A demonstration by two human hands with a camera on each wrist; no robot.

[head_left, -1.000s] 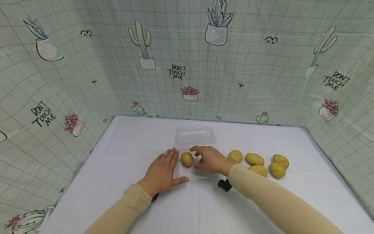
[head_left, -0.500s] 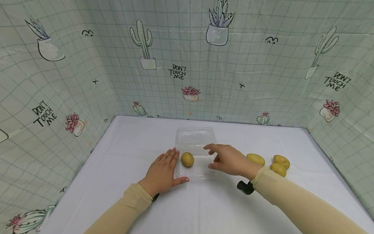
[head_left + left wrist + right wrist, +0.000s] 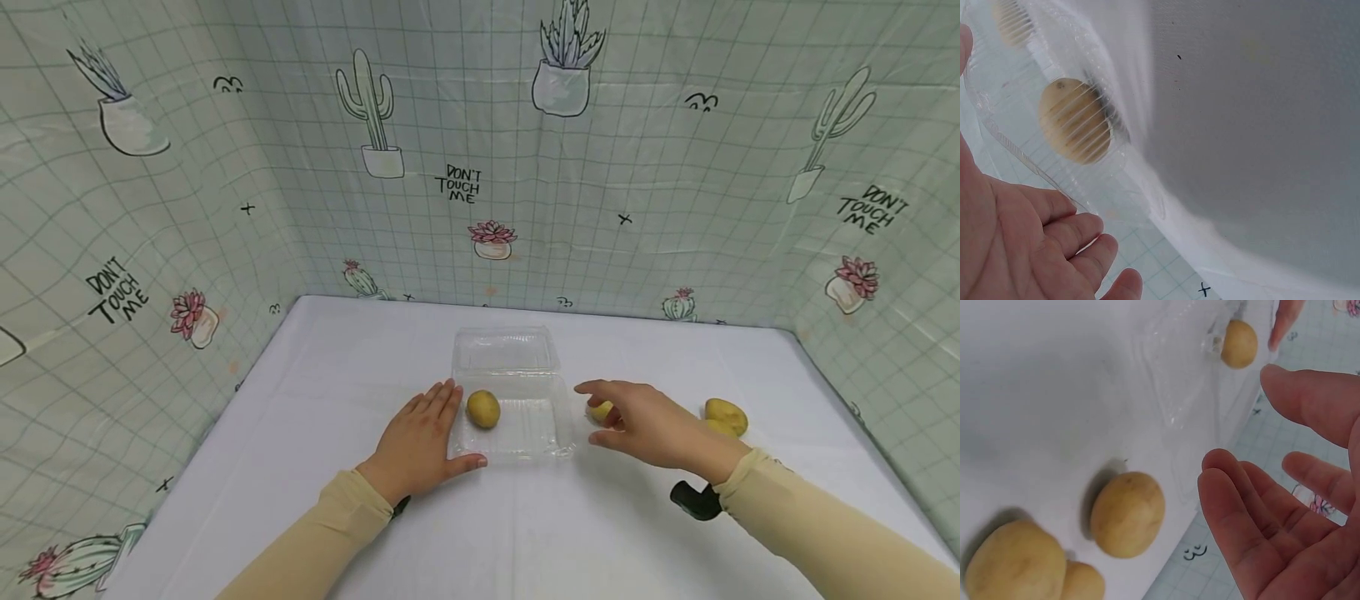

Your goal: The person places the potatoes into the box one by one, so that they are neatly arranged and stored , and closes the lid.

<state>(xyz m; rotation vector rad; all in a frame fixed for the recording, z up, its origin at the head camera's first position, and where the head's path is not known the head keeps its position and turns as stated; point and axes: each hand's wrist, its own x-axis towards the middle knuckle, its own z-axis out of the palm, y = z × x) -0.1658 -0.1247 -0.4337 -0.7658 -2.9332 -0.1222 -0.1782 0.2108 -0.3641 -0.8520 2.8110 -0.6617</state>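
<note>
A clear plastic clamshell container (image 3: 528,427) lies with its lid (image 3: 506,350) folded back. One yellow potato (image 3: 483,409) sits in its left side; the left wrist view shows this potato (image 3: 1075,125) through the ribbed plastic. My left hand (image 3: 416,437) rests along the container's left edge, fingers extended. Holding nothing, my right hand (image 3: 652,425) hovers right of the container, thumb and fingers spread, partly covering another potato (image 3: 600,412). In the right wrist view that hand (image 3: 1291,512) is apart from the nearest loose potato (image 3: 1127,514).
Farther right are more potatoes (image 3: 726,415), some hidden behind my right hand and wrist. A white cloth covers the table (image 3: 360,342). Patterned fabric (image 3: 570,167) rises at the back and both sides.
My right hand has moved right, from beside the potato in the container to over the loose potatoes. My left hand and the container stay put.
</note>
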